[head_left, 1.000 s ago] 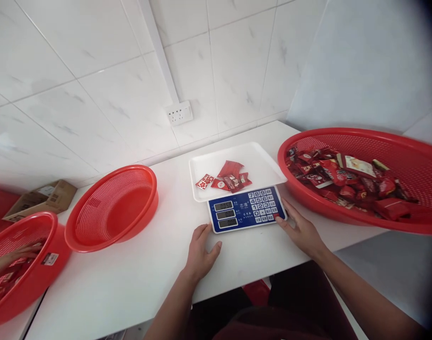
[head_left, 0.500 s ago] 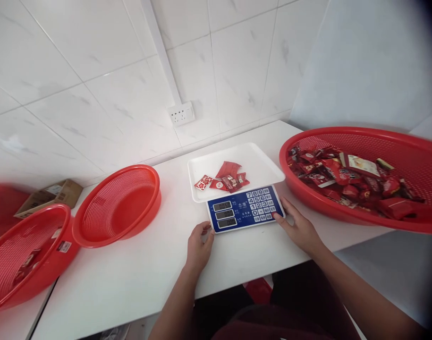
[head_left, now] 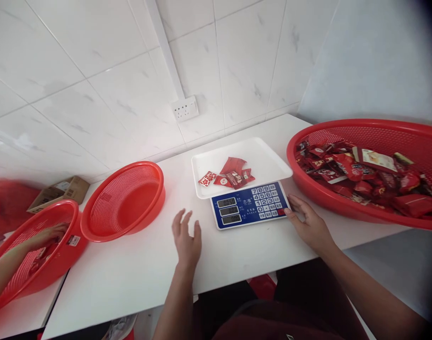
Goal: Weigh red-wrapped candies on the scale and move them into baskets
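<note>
A blue-faced electronic scale (head_left: 249, 206) stands on the white table (head_left: 138, 269), carrying a white tray (head_left: 268, 163) with several red snack packets (head_left: 233, 174). My right hand (head_left: 309, 224) rests on the table with its fingertips against the scale's right front corner, holding nothing. My left hand (head_left: 185, 238) hovers over the table left of the scale, fingers spread and empty. An empty red mesh basket (head_left: 125, 198) sits further left.
A large red basket (head_left: 371, 137) full of red packets fills the right side. At the far left another person's hand (head_left: 47, 234) reaches into a third red basket (head_left: 10, 288). A cardboard box (head_left: 60, 191) and a wall socket (head_left: 185, 108) lie behind.
My left hand has left the scale's left front corner, lifted and spread its fingers further left. The other person's hand has come back into the far-left basket. The view has shifted slightly.
</note>
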